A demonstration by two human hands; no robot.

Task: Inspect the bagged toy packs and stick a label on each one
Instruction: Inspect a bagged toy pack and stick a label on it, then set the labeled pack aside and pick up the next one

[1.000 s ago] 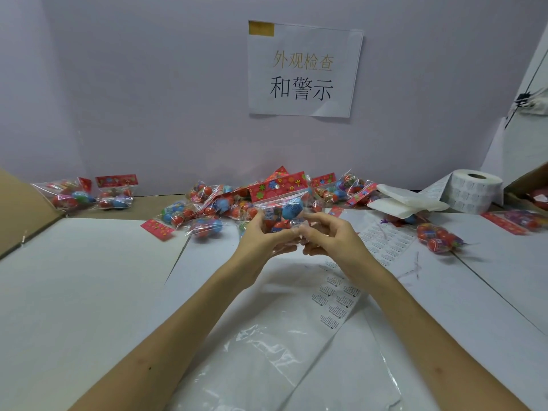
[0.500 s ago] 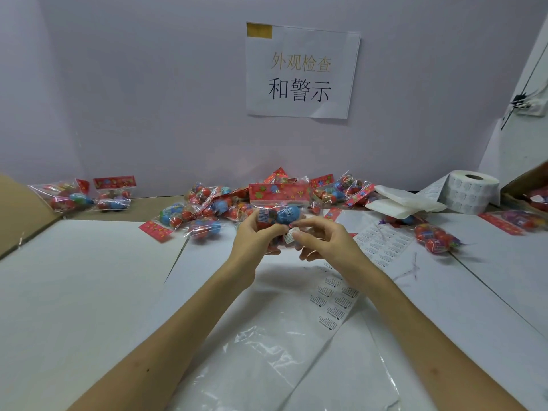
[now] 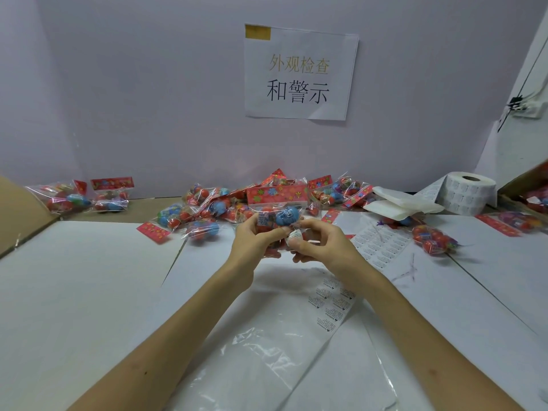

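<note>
Head view looks down on one toy pack point(image 3: 278, 203), held up off the tabletop point(image 3: 89, 292) straight ahead of the person, between both hands. It is a clear bag with a red flowered header card on top and a blue ball among red ones inside. The left hand point(image 3: 255, 243) grips the lower left part of the bag, its fingers curled round it. The right hand point(image 3: 321, 246) is just beside it, thumb and forefinger pinching a small white label point(image 3: 293, 234) at the bag's lower edge; whether the label already touches the plastic cannot be told.

Behind the held pack, a pile of similar packs point(image 3: 204, 212) lies along the back of the tabletop against the wall. A printed label sheet point(image 3: 381, 243) lies flat to the right of the hands, and another strip of labels point(image 3: 332, 305) lies under the right forearm. A loose pack point(image 3: 434, 239) lies further right. Folded white paper point(image 3: 400, 203) rests near the label roll point(image 3: 471, 192) at the back right. Two separate packs point(image 3: 89, 197) lie well apart at the far left. A clear plastic sheet point(image 3: 261, 366) covers the near tabletop between the forearms. A paper sign point(image 3: 299, 72) with Chinese characters hangs on the wall above.
</note>
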